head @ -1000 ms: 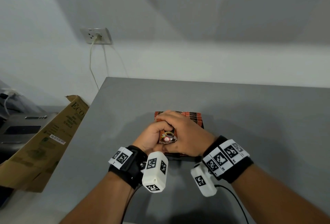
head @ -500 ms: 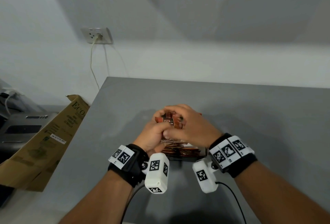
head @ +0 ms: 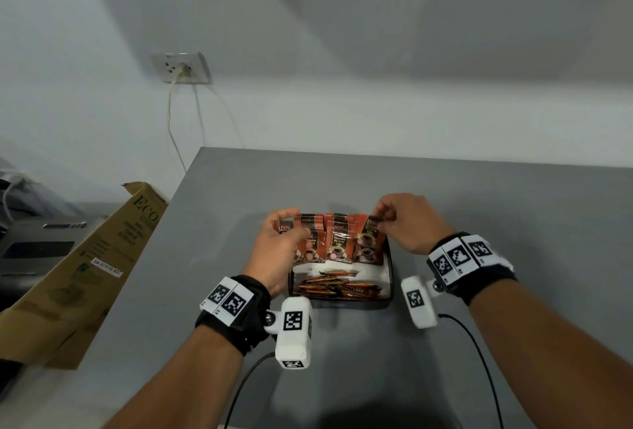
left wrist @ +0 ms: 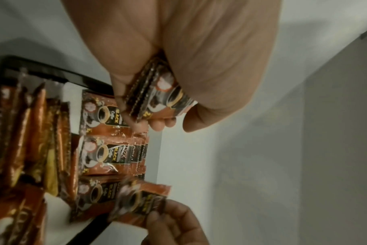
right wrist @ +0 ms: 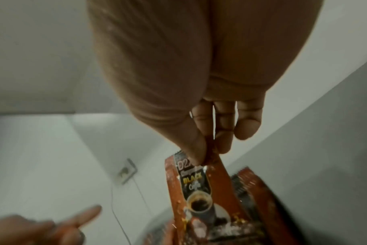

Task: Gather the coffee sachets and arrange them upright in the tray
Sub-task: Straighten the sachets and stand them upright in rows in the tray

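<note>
A black tray [head: 389,279] sits on the grey table [head: 496,223]. Orange-and-black coffee sachets [head: 337,240] stand upright in rows across its far half. More sachets [head: 335,286] lie flat in its near half. My left hand [head: 291,225] grips a small bundle of sachets [left wrist: 157,101] at the left end of the rows. My right hand [head: 380,219] pinches the top edge of one upright sachet [head: 370,240] at the right end; in the right wrist view thumb and finger hold that sachet [right wrist: 197,184]. The tray's rim [left wrist: 52,71] shows beside the rows.
A tilted cardboard box [head: 85,274] leans off the table's left edge, with a grey machine [head: 34,240] behind it. A wall socket [head: 181,67] with a hanging cable is on the wall at the back left. Camera cables trail near the front edge.
My hands were clasped together over the tray around a bundle of sachets. They have moved apart to the left and right ends, uncovering the upright rows.
</note>
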The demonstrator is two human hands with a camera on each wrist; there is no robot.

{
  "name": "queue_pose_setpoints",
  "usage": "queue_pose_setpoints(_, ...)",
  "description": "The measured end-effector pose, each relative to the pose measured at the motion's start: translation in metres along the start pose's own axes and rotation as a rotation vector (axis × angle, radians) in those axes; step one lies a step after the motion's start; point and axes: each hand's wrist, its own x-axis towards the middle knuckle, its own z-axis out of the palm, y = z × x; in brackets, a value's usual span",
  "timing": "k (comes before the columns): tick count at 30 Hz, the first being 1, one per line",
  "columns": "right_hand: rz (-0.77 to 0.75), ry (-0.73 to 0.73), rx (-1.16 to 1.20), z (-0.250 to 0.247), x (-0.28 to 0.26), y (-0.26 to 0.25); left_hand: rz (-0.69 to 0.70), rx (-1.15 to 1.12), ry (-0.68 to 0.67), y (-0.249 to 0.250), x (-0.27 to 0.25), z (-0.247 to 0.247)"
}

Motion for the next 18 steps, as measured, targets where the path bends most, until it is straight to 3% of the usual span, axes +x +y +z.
queue_pose_setpoints(4,0.001,-0.155,-0.131,0.025,0.005,0.01,-0.024,0.038,-0.013,-0.004,-0.004,-0.002)
queue_pose_setpoints(18,-0.029,-0.073,-0.237,0.052,0.023,0.026,-0.077,0.143,-0.045,-0.01,-0.007,0.002)
